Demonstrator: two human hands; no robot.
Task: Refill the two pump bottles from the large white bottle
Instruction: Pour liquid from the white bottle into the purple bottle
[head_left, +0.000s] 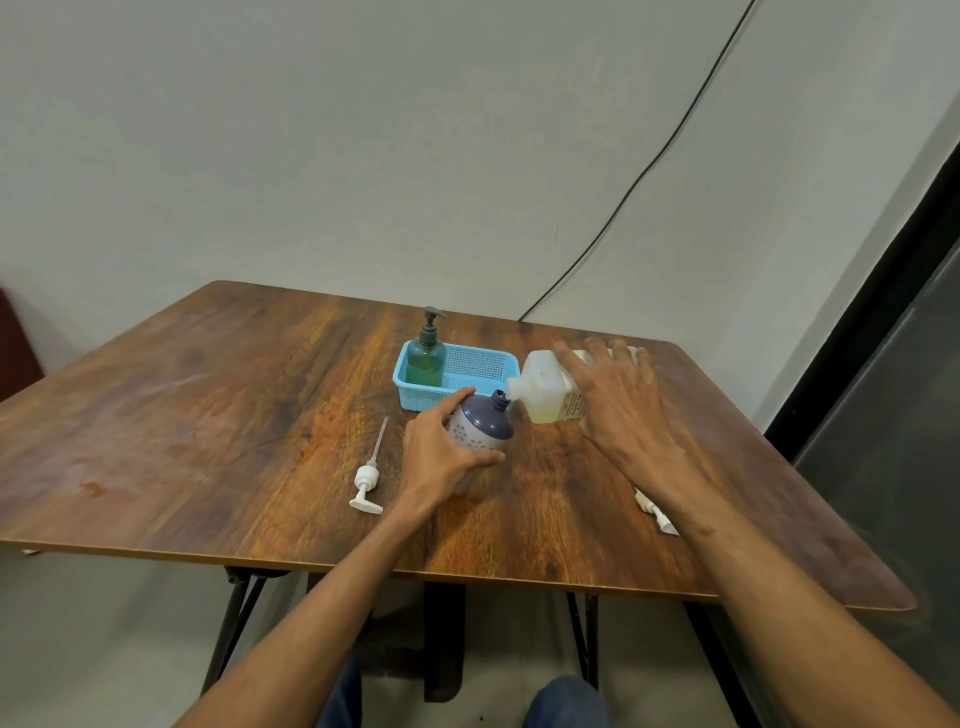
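My left hand (441, 457) grips a round purple-and-white pump bottle (480, 426) with its pump off, tilted toward the right. My right hand (618, 400) holds the large white bottle (545, 389) tipped on its side, its open neck touching the purple bottle's mouth. Yellowish liquid shows in the white bottle's lower part. A green pump bottle (426, 358) with a dark pump stands upright in the left end of a light blue basket (483, 364). The white pump head (368, 480) with its tube lies on the table left of my left hand.
The wooden table (208, 415) reaches to a pale wall. A small white cap or nozzle (655, 512) lies by my right forearm near the right edge. A black cable (649, 166) hangs down the wall behind the table.
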